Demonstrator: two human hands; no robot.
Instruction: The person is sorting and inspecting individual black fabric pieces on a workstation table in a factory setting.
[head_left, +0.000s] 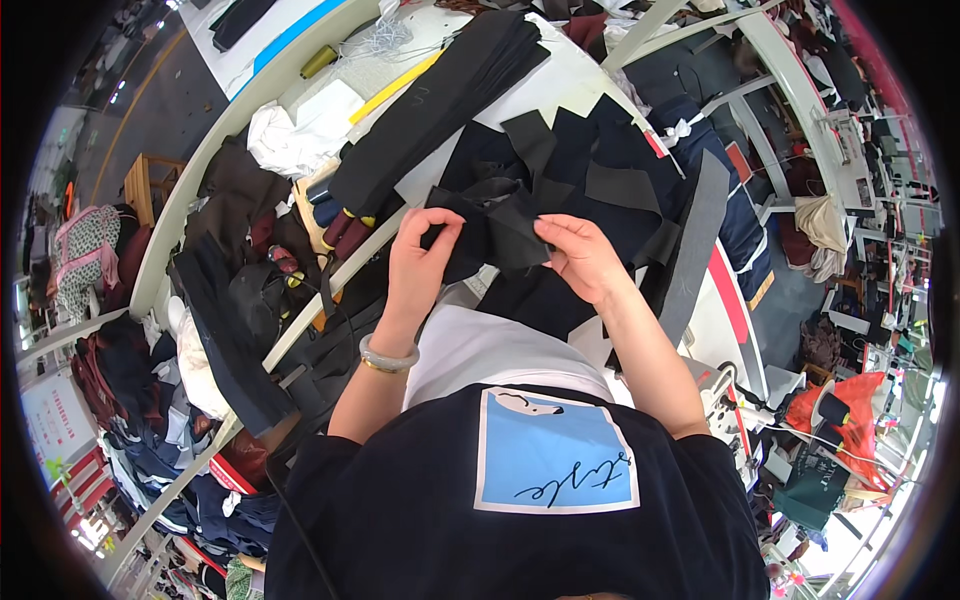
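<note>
Dark fabric (517, 229) is held up between both hands over the work table. My left hand (427, 244) pinches its left edge between thumb and forefinger. At the other side, the fingers of my right hand (577, 251) grip a dark grey corner of the fabric. Behind and beneath lie more black and navy cut pieces (622, 184), overlapping one another. A long stack of black fabric strips (442, 97) lies slantwise beyond my left hand. To the right of my right hand is a long grey strip (697, 247).
Thread spools (349, 232) stand left of the stack, near crumpled white cloth (300, 131). A yellow strip (394, 86) lies beyond. A pale rail (337, 281) crosses at the left, with dark garments around it. Sewing machine parts (724, 409) are at the right, and a tied navy bundle (720, 180) lies beyond the table edge.
</note>
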